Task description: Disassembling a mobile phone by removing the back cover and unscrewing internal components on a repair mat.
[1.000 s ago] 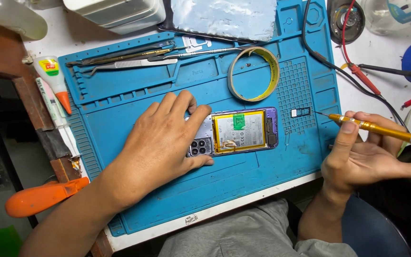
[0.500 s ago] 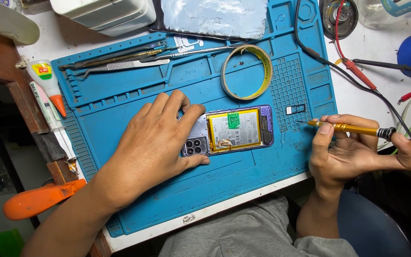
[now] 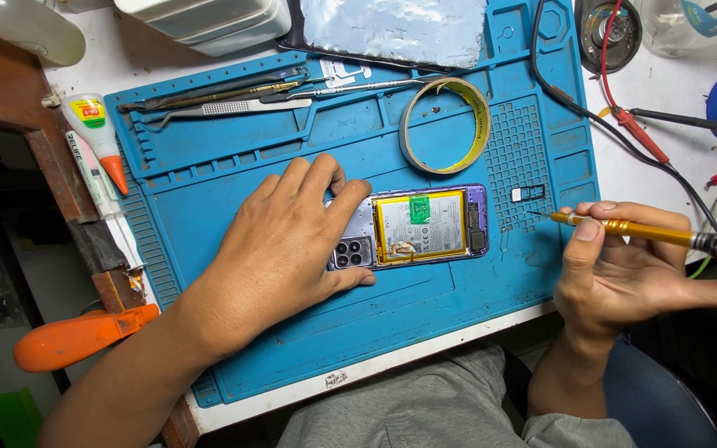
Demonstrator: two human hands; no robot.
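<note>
My left hand (image 3: 280, 249) lies flat on the opened phone (image 3: 412, 228), fingers spread over its camera end, pinning it to the blue mat (image 3: 209, 191) near the middle of the worktop. My right hand (image 3: 624, 274), off the mat's right edge, pinches a gold screwdriver (image 3: 632, 230) between thumb and fingers. A tape roll (image 3: 446, 126) lies behind the phone

Bare blue mat (image 3: 425, 311) below the phone (image 3: 421, 226) lies free; tape ring (image 3: 446, 124) and tweezers (image 3: 226, 106) crowd above.

Left hand (image 3: 280, 241) lies flat, palm down, fingers (image 3: 325, 178) spread; right hand (image 3: 624, 270) curled, thumb and fingers pinching
</note>
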